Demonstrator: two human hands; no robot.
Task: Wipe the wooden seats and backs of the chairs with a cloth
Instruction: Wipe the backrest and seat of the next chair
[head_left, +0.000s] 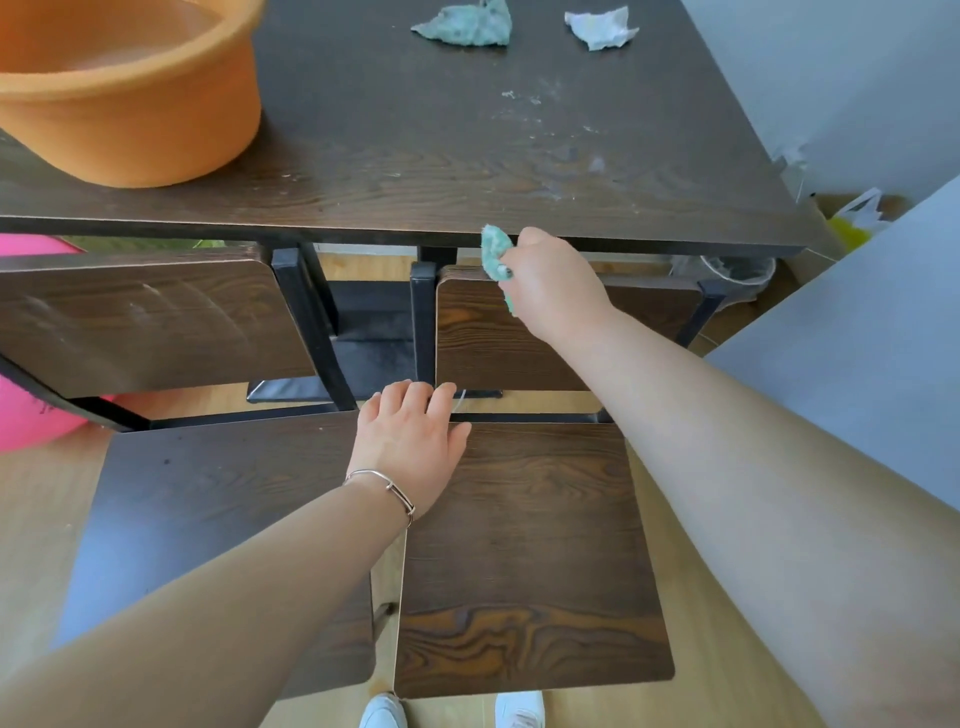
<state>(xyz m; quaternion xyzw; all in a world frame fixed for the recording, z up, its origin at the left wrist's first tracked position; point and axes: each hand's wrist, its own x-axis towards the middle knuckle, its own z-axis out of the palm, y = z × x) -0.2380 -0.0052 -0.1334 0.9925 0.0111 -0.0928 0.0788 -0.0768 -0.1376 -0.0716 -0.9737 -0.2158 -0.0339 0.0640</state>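
Observation:
Two dark wooden chairs stand side by side against a dark table. My right hand (553, 283) grips a teal cloth (496, 254) against the top edge of the right chair's back (483, 343). My left hand (410, 441) rests on the far left corner of the right chair's seat (530, 561), fingers curled over its back edge. The left chair's seat (218, 499) and its back (150, 322) lie to the left, untouched.
An orange plastic basin (130, 93) stands on the table (415, 171) at the left. A second teal cloth (465, 23) and a crumpled white tissue (600, 28) lie at the table's far side. A pink ball (26, 415) sits on the floor, left.

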